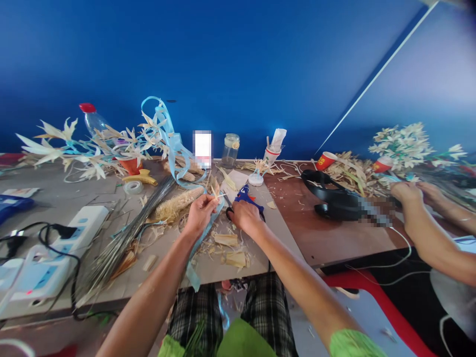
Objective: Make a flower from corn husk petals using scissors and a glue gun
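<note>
Closed in a pinch, my left hand [203,212] holds a small corn husk flower [215,187] with its petals pointing up. Just to its right, my right hand [245,216] is closed on black-handled scissors [229,212], whose blades point up and left towards the flower. A blue glue gun [248,194] lies right behind my right hand. Beneath my left hand a light blue ribbon [203,243] runs down to the table's front edge. Cut husk pieces [235,259] are scattered in front of my right hand. A dried corn cob [178,204] lies left of my left hand.
Left are a bundle of wires [122,243], a power strip [80,230] with black cables, and a tape roll [133,187]. Husk flowers [94,166], a glass jar [230,150] and a cup [271,156] stand behind. A black headset [334,201] and another person's hands [409,193] are right.
</note>
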Action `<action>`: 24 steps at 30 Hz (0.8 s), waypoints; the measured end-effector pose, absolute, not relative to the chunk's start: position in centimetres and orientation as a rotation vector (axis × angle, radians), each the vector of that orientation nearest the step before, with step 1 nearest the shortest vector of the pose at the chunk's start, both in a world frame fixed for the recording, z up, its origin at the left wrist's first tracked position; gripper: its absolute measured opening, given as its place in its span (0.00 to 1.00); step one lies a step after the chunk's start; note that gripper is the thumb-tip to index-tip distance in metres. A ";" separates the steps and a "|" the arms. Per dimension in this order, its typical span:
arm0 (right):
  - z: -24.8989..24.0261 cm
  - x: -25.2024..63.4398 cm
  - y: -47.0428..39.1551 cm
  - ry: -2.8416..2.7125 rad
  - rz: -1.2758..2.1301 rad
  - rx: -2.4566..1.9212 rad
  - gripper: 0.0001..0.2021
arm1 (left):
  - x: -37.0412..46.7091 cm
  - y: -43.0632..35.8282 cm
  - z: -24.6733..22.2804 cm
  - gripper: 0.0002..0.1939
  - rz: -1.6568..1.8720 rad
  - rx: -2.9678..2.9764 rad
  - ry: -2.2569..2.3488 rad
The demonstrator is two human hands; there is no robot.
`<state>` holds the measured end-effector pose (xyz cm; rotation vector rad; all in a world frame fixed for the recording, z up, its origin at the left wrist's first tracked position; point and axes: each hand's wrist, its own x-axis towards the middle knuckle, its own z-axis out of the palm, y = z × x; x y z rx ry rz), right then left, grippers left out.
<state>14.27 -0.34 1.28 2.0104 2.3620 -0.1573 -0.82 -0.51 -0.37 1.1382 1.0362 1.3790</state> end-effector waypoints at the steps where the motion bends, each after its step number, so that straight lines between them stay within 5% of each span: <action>1: 1.3 14.3 -0.3 2.376 -0.194 1.995 0.17 | -0.8 -0.4 -0.5 0.11 1.384 1.129 1.026; 8: 2.2 15.2 0.4 2.596 -0.570 2.133 0.15 | -0.8 -0.6 -0.4 0.12 1.347 1.159 1.013; 16: 3.0 13.5 2.1 2.693 -2.089 2.291 0.18 | -0.6 -0.5 -0.5 0.12 1.305 1.173 1.010; 24: 1.9 12.9 3.4 2.371 -2.780 2.183 0.11 | -0.6 -0.5 -0.5 0.13 1.290 1.186 1.081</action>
